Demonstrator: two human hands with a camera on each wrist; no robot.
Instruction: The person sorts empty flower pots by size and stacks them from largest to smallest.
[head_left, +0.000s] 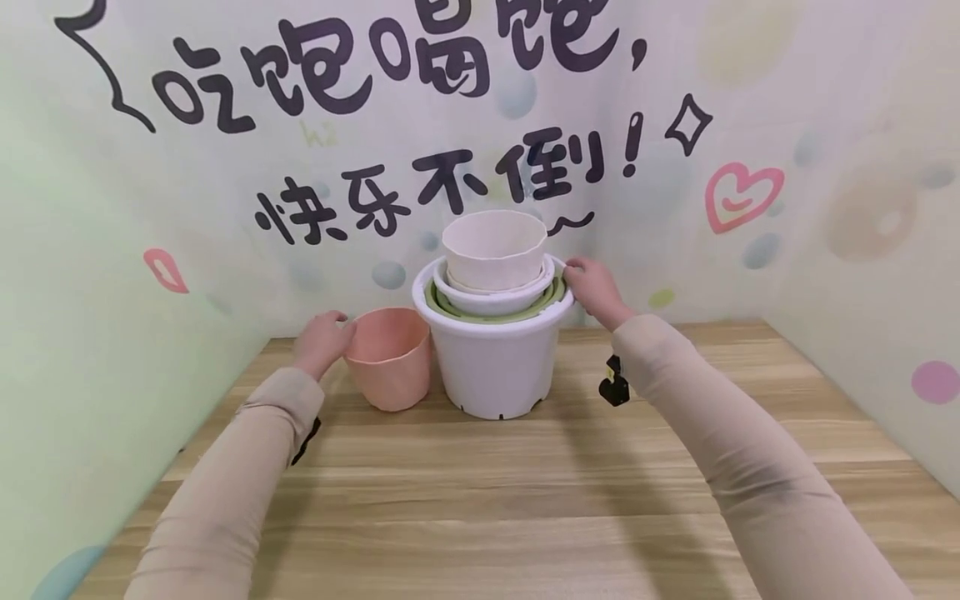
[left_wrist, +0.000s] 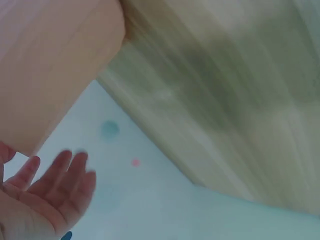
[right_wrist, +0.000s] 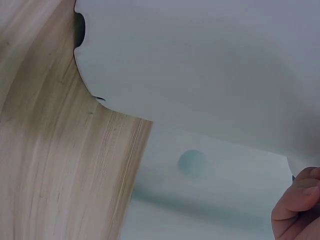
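Observation:
A pink flowerpot (head_left: 390, 379) stands on the wooden table with its mouth facing up. At its left rim is my left hand (head_left: 322, 342), thumb and index finger at the edge; in the left wrist view the other fingers (left_wrist: 75, 180) spread loosely away from the pot (left_wrist: 55, 65). Right beside it stands a large white flowerpot (head_left: 495, 367). Nested in its top are green pots (head_left: 487, 318), a white bowl-like pot (head_left: 495, 304) and a cream pot (head_left: 495, 258). My right hand (head_left: 596, 292) grips the large pot's right rim, fingers curled in the right wrist view.
Behind the pots rises a white wall sheet (head_left: 360, 150) with dark lettering and coloured dots. The wooden table (head_left: 465, 517) stretches toward me, with pale side walls (head_left: 75, 333) on both sides. Small dark objects (head_left: 615, 385) show beside the wrists.

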